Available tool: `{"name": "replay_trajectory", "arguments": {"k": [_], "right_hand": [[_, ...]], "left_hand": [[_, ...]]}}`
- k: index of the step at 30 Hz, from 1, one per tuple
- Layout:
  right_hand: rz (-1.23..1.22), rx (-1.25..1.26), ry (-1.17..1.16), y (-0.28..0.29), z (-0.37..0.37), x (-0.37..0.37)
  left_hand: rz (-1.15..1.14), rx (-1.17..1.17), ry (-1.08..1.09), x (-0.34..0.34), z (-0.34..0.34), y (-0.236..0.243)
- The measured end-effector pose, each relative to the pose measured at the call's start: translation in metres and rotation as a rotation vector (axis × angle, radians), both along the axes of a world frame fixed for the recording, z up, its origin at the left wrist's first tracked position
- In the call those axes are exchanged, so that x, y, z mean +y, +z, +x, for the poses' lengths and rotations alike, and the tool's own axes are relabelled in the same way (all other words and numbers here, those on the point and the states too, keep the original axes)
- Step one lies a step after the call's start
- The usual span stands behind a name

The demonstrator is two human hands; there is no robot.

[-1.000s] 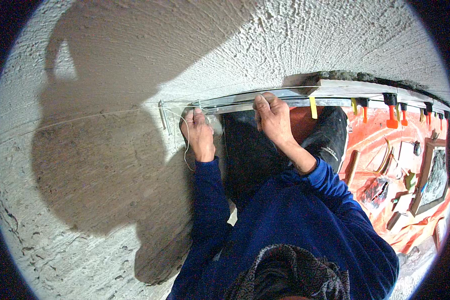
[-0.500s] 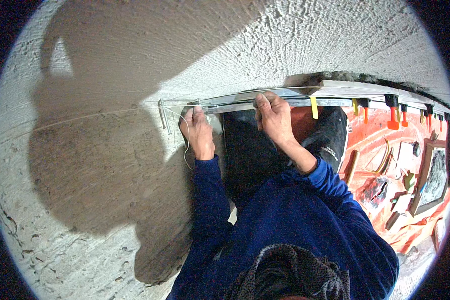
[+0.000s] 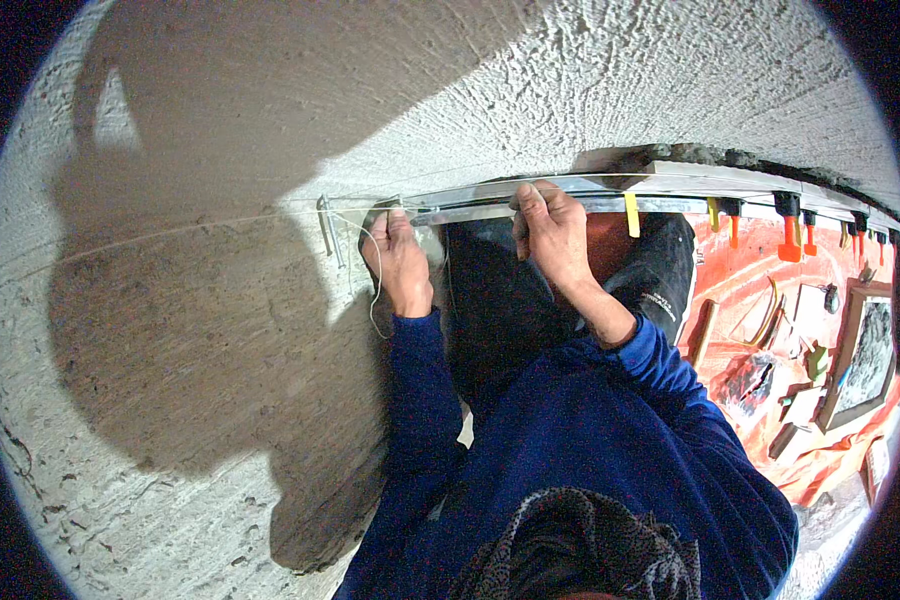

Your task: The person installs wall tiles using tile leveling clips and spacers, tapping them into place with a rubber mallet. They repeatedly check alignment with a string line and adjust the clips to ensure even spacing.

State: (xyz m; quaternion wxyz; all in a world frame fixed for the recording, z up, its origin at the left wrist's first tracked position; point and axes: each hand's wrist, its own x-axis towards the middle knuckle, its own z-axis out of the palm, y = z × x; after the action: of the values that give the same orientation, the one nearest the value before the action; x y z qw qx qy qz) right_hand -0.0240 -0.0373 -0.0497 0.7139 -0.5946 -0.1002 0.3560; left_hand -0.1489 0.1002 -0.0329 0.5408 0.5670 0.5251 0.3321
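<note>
A long silvery metal rail (image 3: 470, 211) runs along the rough pale plaster wall. My left hand (image 3: 400, 265) pinches at its left end, where thin white string hangs in a loose loop; exactly what lies between the fingertips is partly hidden. Two thin metal pins (image 3: 328, 228) stand just left of that hand. My right hand (image 3: 552, 245) has its fingers curled over the rail farther right, thumb on top. A taut line crosses above both hands. Yellow strips (image 3: 631, 212) and black-and-orange clamps (image 3: 788, 230) hang along a pale board (image 3: 715, 183) to the right.
An orange sheet (image 3: 730, 270) on the right holds wooden pieces, small tools and a framed grey panel (image 3: 862, 355). My dark-clad legs (image 3: 490, 310) are below the rail. A large shadow falls on the rough grey surface (image 3: 120, 500) at the left.
My left hand has risen very slightly and my right hand has shifted a little to the right. Both keep their closed grip; otherwise little differs.
</note>
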Motion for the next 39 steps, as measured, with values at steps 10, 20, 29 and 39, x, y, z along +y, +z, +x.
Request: {"name": "replay_trajectory", "arguments": {"k": [10, 20, 29, 39], "right_hand": [[0.034, 0.093, 0.079, 0.009, -0.005, -0.005], [-0.144, -0.090, 0.268, -0.025, -0.049, -0.047], [-0.429, -0.353, 0.407, -0.087, -0.071, -0.099], [-0.612, -0.541, 0.337, -0.147, -0.058, -0.157]], "left_hand": [[0.116, 0.122, -0.050, 0.004, -0.005, -0.004], [0.114, 0.165, -0.119, -0.013, -0.002, 0.017], [-0.081, -0.103, -0.038, -0.007, 0.002, 0.013], [-0.040, -0.170, -0.031, -0.001, 0.007, 0.003]]}}
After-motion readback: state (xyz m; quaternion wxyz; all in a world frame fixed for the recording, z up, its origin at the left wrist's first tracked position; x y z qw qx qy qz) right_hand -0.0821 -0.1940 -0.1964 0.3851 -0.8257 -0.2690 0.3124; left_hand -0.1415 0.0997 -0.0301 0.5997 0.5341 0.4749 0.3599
